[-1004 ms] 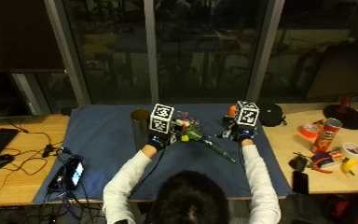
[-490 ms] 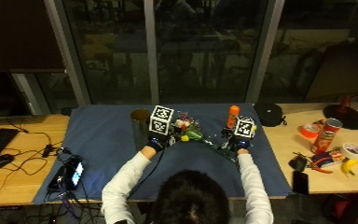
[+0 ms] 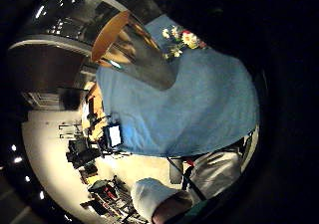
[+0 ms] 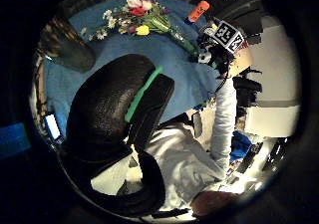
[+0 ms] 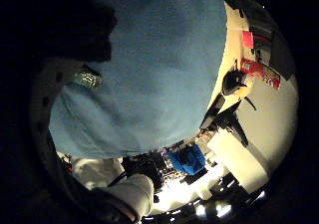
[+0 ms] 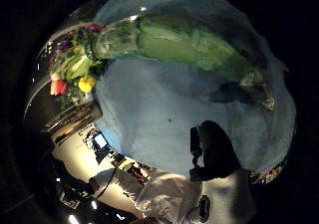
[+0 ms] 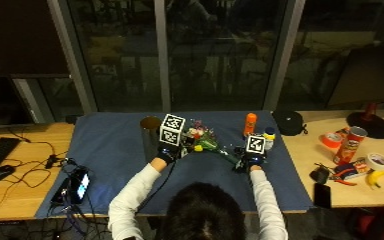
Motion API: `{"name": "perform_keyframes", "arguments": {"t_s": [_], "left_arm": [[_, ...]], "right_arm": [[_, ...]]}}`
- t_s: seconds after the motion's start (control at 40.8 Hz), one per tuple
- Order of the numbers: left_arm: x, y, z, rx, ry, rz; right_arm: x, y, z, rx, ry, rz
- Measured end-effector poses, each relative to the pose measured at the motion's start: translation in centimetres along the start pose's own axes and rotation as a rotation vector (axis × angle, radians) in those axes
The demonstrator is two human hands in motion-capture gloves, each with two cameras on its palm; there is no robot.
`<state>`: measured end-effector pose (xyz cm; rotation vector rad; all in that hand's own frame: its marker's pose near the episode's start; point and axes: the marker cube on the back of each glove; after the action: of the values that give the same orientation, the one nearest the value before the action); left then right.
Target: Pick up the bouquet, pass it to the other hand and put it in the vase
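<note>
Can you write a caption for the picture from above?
A person's right hand reaches the bouquet lying on the blue cloth beside the vase.

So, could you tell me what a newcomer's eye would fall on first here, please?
Probably the bouquet, its bright flowers lying on the blue cloth in the middle of the table, between the left hand and the right hand. Next, the shiny vase standing upright beside the left hand, and the orange bottle behind the bouquet.

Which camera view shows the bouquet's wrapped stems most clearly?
The right thumb side palm view: the bouquet fills it, green wrap and flowers lying on the blue cloth. The left thumb side view shows it whole but far; the outside view shows it small; the left little finger view shows only blooms.
</note>
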<state>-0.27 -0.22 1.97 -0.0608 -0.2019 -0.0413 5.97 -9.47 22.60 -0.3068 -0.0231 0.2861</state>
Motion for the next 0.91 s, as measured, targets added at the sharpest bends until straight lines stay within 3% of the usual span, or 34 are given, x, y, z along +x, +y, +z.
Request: {"name": "perform_keyframes", "arguments": {"t_s": [0.122, 0.269, 0.539, 0.784, 0.906], "left_arm": [[0.1, 0.3, -0.2, 0.007, -0.009, 0.004], [0.1, 0.3, 0.0, 0.008, -0.005, 0.013], [-0.4, 0.6, -0.1, 0.003, 0.007, 0.004], [-0.6, 0.9, 0.0, -0.006, 0.023, -0.002], [-0.7, 1.0, -0.1, 0.002, 0.024, -0.004]], "right_arm": [[0.1, -0.5, 0.6, -0.002, -0.005, 0.017], [-0.4, -0.5, 2.0, -0.099, -0.019, 0.027], [-0.5, -1.7, 2.3, -0.013, 0.025, 0.102], [-1.4, -1.0, 2.5, -0.120, 0.015, 0.047], [-1.5, -1.0, 2.4, -0.109, 0.008, 0.057]]}}
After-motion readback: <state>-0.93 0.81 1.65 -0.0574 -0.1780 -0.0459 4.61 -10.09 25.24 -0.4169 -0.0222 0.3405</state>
